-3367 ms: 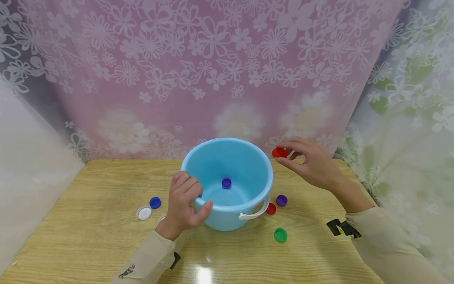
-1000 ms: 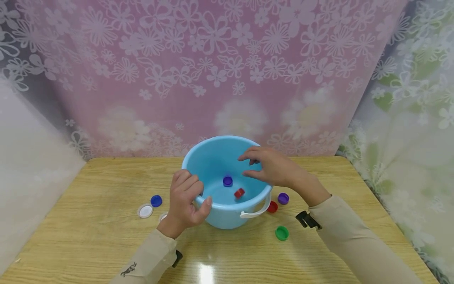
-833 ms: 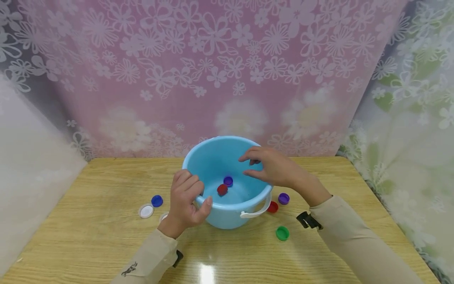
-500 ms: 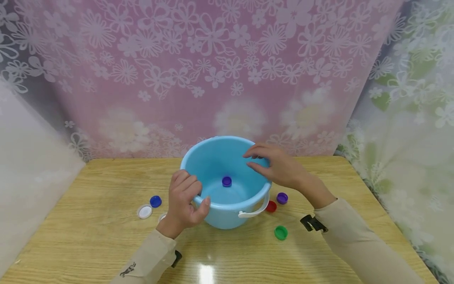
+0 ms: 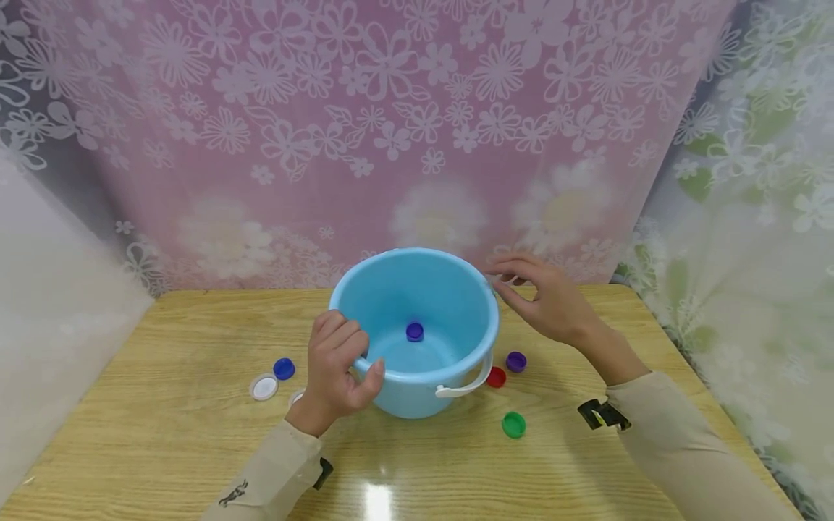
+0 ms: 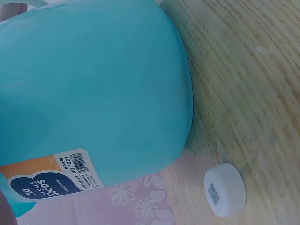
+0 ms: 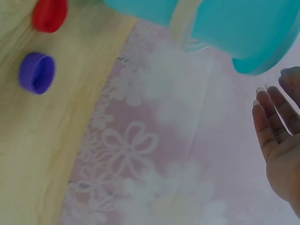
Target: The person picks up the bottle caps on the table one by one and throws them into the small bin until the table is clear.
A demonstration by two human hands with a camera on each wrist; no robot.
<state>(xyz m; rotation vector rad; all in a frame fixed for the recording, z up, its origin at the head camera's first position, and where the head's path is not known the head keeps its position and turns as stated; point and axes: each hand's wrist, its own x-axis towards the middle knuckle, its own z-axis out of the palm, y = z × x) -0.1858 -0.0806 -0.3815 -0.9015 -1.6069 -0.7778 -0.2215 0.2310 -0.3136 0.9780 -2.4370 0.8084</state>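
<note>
A light-blue plastic bucket (image 5: 417, 398) stands on the table, its white handle (image 5: 465, 388) hanging down at the front right. My left hand (image 5: 337, 365) grips the near-left rim, fingers over the inside and thumb along the outside. One purple bottle cap (image 5: 414, 332) lies on the bucket's floor; no red cap shows inside. Just off the right rim hovers my right hand (image 5: 550, 300), with nothing between its loosely extended fingers (image 7: 267, 124). To the right of the bucket lie a red cap (image 5: 496, 377), a purple cap (image 5: 516, 362) and a green cap (image 5: 513, 425).
On the left side of the wooden table (image 5: 163, 405) are a blue cap (image 5: 284, 368) and a white cap (image 5: 263, 387). Another white cap (image 6: 225, 190) sits beside the bucket, partly behind my left wrist in the head view. A pink flowered curtain (image 5: 293, 145) hangs behind.
My right hand carried a red cap over the bucket and let it drop; the cap rolled left inside and out of sight. The hand then drew back right past the rim. My left hand kept its grip.
</note>
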